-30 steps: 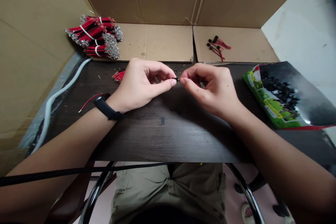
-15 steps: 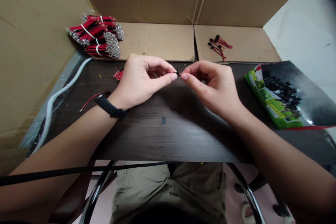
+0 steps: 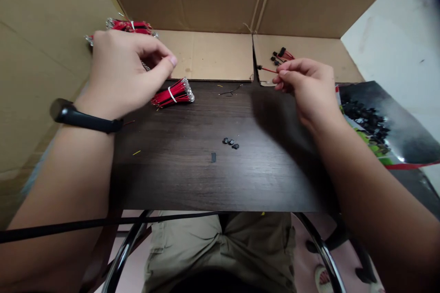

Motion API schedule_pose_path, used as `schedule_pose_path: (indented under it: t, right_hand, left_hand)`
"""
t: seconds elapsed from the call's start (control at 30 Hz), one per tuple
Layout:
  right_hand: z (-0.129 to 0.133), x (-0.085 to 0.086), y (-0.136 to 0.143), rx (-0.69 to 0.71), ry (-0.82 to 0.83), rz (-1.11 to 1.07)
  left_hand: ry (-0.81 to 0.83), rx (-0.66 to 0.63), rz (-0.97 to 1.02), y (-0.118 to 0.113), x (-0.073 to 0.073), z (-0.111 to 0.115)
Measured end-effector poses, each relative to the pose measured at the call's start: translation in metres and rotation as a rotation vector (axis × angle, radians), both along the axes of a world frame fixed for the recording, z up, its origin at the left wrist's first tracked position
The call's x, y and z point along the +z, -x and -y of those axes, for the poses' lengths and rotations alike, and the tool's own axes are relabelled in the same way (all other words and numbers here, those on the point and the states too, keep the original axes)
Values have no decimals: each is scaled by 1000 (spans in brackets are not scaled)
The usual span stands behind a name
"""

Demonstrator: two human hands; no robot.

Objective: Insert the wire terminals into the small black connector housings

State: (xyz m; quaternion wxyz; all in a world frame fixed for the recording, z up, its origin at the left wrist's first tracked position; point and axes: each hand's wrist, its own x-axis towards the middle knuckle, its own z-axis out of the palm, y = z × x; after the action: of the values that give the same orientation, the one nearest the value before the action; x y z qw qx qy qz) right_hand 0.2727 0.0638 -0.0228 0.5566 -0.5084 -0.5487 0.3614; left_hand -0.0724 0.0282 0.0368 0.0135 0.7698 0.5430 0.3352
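Note:
My right hand [image 3: 304, 84] pinches a thin red wire [image 3: 268, 70] with a small black connector on its left end, over the front edge of the right cardboard piece. Just behind it lie several black connectors with red wires [image 3: 283, 56]. My left hand [image 3: 127, 68] is raised in front of the large wire bundles [image 3: 137, 26], thumb and index fingertip together; whether something thin is between them cannot be made out. Below its fingertips, a white-tied bundle of red and black wires [image 3: 173, 94] lies on the dark table. Small black connectors [image 3: 231, 142] sit near the table's middle.
A bag of black parts [image 3: 381, 119] lies at the right behind my forearm. Cardboard walls [image 3: 213, 0] stand at the back. A black tape piece [image 3: 213, 157], yellow scraps [image 3: 136, 152] and a dark wire [image 3: 231, 91] are on the table [image 3: 178, 178]. A black cord crosses the front.
My hands have moved apart. My left hand went left and up, uncovering the smaller bundle. My right hand carried the wire with its connector right and up to the cardboard.

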Motion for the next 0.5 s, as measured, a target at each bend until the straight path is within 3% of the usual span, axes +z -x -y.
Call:
schedule_pose_path:
  t: [0.1, 0.33, 0.5]
  right_hand:
    - [-14, -6, -14, -77, 21, -59]
    - [-35, -31, -39, -25, 8, 36]
    - [-21, -18, -23, -60, -59, 38]
  left_hand:
    - [58, -72, -138, 11, 2, -2]
    - [221, -44, -197, 25, -15, -23]
    - [320, -101, -182, 35, -26, -29]
